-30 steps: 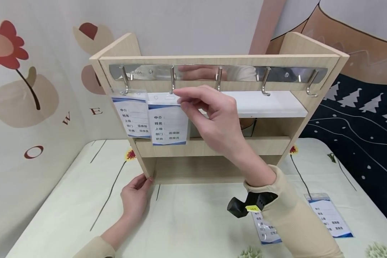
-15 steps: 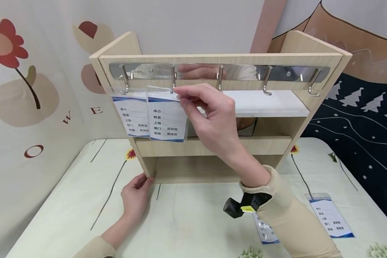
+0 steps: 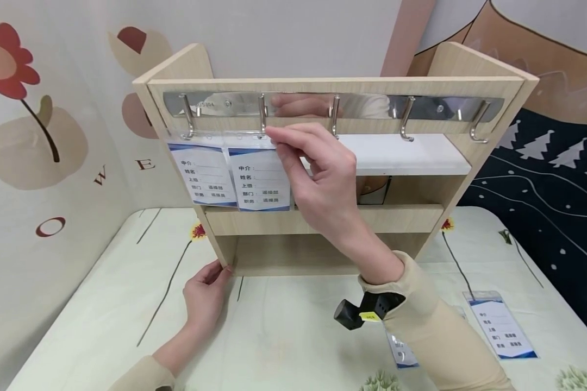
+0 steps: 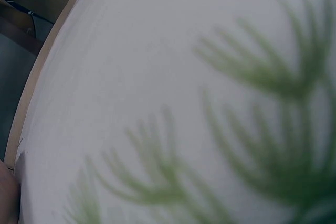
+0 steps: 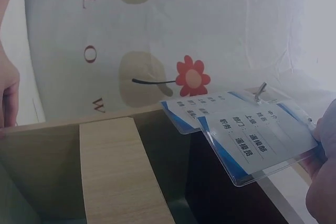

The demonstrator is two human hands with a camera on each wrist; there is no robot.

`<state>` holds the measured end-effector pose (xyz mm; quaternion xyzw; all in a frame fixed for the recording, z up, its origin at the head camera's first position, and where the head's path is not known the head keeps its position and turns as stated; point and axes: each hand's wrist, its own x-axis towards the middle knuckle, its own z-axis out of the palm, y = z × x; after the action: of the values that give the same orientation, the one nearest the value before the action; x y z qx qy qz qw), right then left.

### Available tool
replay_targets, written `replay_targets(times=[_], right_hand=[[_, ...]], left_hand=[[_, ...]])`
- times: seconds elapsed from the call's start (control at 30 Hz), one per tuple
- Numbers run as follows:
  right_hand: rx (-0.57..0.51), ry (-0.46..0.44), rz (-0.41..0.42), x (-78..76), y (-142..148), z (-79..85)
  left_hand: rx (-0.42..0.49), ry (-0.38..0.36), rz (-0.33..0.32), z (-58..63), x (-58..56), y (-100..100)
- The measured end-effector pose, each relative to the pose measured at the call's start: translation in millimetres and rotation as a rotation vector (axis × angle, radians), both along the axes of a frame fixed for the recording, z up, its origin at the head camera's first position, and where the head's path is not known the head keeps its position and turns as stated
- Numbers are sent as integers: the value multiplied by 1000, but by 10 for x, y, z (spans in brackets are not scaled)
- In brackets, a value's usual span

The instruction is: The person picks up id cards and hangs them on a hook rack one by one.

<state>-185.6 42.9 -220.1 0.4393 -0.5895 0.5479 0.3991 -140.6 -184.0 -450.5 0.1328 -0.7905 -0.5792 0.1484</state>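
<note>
My right hand (image 3: 320, 176) pinches the top right corner of a clear-sleeved name badge (image 3: 261, 176), just under the second hook (image 3: 262, 114). Whether that hook passes through the badge's slot cannot be told. Another name badge (image 3: 203, 174) hangs from the leftmost hook (image 3: 187, 117), and the held badge partly overlaps it in the right wrist view. Down at the lower left corner of the wooden shelf (image 3: 323, 222), my left hand (image 3: 205, 296) grips the side panel between thumb and fingers.
A metal strip (image 3: 367, 106) with several hooks runs across the shelf's top front. To the right on the tablecloth lies a badge (image 3: 504, 328), with another badge (image 3: 402, 350) partly under my right sleeve. A patterned curtain (image 3: 298, 38) stands behind.
The held badge first tilted up and left over its neighbour, then shifted slightly right and now hangs straighter. My right hand stays near the second hook; the left hand keeps its hold.
</note>
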Motion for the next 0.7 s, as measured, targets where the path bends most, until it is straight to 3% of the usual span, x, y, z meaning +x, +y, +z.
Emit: replay_targets(times=[0.37, 0.7], right_hand=[[-13, -80, 40, 50, -33, 21], [41, -203, -64, 210, -14, 116]], left_hand=[[-2, 7, -3, -20, -10, -6], [7, -7, -3, -11, -5, 0]])
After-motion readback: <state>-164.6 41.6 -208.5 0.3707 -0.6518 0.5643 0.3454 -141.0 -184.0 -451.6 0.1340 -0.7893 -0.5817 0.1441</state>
